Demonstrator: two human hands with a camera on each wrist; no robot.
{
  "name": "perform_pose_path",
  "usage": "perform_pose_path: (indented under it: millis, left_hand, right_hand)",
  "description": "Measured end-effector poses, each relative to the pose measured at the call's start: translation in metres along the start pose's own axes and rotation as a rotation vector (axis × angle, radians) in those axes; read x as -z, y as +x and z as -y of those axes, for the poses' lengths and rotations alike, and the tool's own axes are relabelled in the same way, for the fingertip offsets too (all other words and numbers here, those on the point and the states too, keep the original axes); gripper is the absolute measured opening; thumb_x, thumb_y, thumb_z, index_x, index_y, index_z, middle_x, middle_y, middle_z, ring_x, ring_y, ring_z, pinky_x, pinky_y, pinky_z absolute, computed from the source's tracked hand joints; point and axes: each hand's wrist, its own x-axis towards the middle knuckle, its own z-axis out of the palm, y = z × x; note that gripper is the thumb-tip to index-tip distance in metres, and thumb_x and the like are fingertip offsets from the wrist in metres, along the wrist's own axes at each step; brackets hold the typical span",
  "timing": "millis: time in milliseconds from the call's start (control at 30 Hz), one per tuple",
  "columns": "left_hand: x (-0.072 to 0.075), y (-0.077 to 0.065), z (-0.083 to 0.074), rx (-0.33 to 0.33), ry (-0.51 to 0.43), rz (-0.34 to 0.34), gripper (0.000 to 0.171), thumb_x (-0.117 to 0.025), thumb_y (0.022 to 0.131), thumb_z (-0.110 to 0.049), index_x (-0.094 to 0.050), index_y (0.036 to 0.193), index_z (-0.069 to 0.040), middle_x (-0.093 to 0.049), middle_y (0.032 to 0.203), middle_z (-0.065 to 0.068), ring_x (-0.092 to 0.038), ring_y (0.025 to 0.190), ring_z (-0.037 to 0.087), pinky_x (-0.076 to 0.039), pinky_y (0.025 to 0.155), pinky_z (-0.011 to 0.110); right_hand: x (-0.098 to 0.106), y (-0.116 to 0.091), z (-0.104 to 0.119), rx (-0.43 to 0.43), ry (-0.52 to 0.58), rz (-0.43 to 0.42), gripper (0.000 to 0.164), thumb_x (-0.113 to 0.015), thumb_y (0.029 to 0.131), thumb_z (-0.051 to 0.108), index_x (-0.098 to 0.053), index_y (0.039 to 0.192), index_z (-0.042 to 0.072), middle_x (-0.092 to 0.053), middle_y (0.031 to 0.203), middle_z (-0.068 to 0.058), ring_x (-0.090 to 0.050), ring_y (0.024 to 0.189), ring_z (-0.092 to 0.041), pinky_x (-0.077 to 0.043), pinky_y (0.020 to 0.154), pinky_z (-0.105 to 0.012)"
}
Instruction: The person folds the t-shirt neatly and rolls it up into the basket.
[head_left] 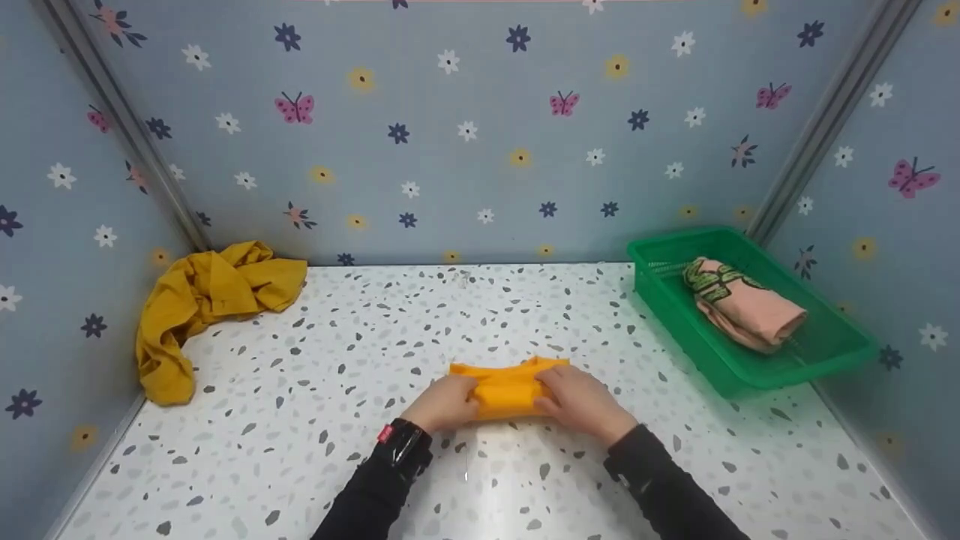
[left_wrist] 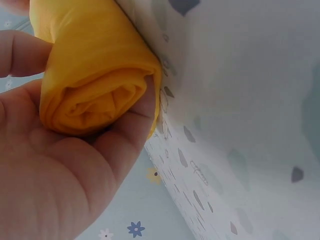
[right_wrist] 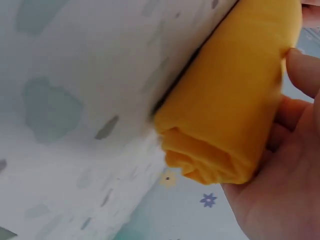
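A yellow-orange cloth [head_left: 508, 396], rolled into a short thick bundle, lies on the speckled table in the head view. A loose flap shows along its far side. My left hand [head_left: 444, 403] grips the left end, thumb on the near side. In the left wrist view, the spiral layers of the cloth roll [left_wrist: 97, 102] face the camera and the fingers curl round beneath them. My right hand [head_left: 586, 401] holds the opposite end. In the right wrist view, the thumb and fingers lie round one side of the cloth roll [right_wrist: 225, 100].
A crumpled mustard garment [head_left: 217, 292] lies in the back left corner, against the wall. At the back right stands a green basket [head_left: 686, 341] with a folded pink garment [head_left: 750, 307] inside. Flower-patterned walls [head_left: 465, 172] enclose the speckled table [head_left: 360, 322] on three sides.
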Motion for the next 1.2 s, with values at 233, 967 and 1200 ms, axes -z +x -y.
perform_pose_path:
  millis: [233,967,1200]
  left_hand:
    - [0.003,0.002,0.001,0.011,-0.010,0.013,0.025,-0.053,0.080,-0.016,-0.064,0.100,-0.006,-0.058,0.081,0.000,-0.052,0.069,0.016,-0.044,0.071,0.036]
    - [-0.009,-0.013,-0.012,0.050,0.247,-0.226,0.027,-0.056,0.080,-0.021,-0.061,0.098,-0.001,-0.057,0.095,0.010,-0.055,0.082,0.024,-0.045,0.077,0.040]
    - [-0.016,-0.024,-0.025,-0.045,0.468,-0.366,0.033,-0.062,0.075,-0.015,-0.058,0.104,0.001,-0.055,0.101,0.013,-0.051,0.093,0.028,-0.042,0.084,0.042]
  right_hand:
    - [0.005,-0.010,0.016,0.090,-0.139,-0.145,0.039,-0.064,0.084,0.031,-0.057,0.117,0.011,-0.058,0.112,-0.004,-0.051,0.105,-0.020,-0.040,0.092,-0.037]
    - [-0.013,-0.013,0.004,0.117,-0.105,-0.031,0.064,-0.066,0.083,0.017,-0.037,0.139,0.009,-0.041,0.139,-0.009,-0.037,0.126,-0.025,-0.031,0.102,-0.042]
    - [-0.013,-0.009,0.001,0.094,-0.063,-0.043,0.059,-0.066,0.083,0.015,-0.042,0.137,0.011,-0.045,0.135,-0.008,-0.041,0.124,-0.024,-0.032,0.101,-0.041]
